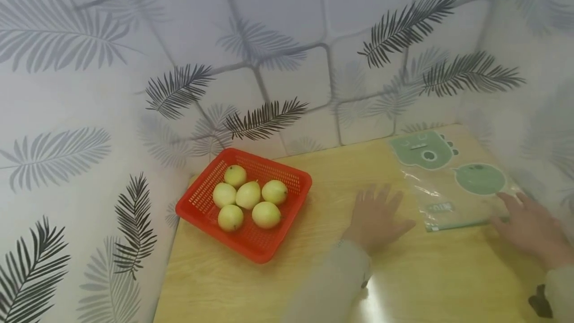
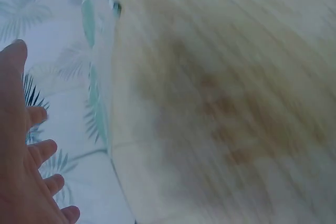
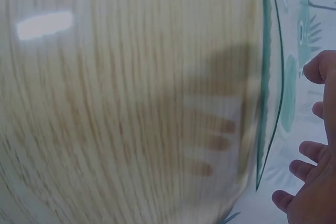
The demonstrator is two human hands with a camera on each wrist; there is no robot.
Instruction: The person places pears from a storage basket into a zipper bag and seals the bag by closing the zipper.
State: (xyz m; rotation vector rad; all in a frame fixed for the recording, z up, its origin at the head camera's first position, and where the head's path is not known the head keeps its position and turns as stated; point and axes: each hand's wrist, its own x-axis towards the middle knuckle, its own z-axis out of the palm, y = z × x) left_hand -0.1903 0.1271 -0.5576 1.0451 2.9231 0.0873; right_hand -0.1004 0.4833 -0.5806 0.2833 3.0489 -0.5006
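My left hand point(image 1: 375, 218) hovers over the table between the red basket and the plastic bag, its fingers spread and holding nothing. In the left wrist view its fingers point(image 2: 42, 153) stretch out above the wood surface. Over the bag's right side is my right hand point(image 1: 531, 226), fingers loosely extended with nothing in them. The clear plastic bag point(image 1: 457, 216) lies flat, printed with a green dinosaur figure. In the right wrist view the bag's green edge point(image 3: 264, 77) runs beside the right hand's fingers point(image 3: 302, 170).
A red plastic basket point(image 1: 264, 253) with several pale yellow-green pears point(image 1: 248, 195) stands at the left of the wood-grain table point(image 1: 215, 273). Behind it rises a wall point(image 1: 291, 4) with a leaf pattern. Light glares off the table's front part.
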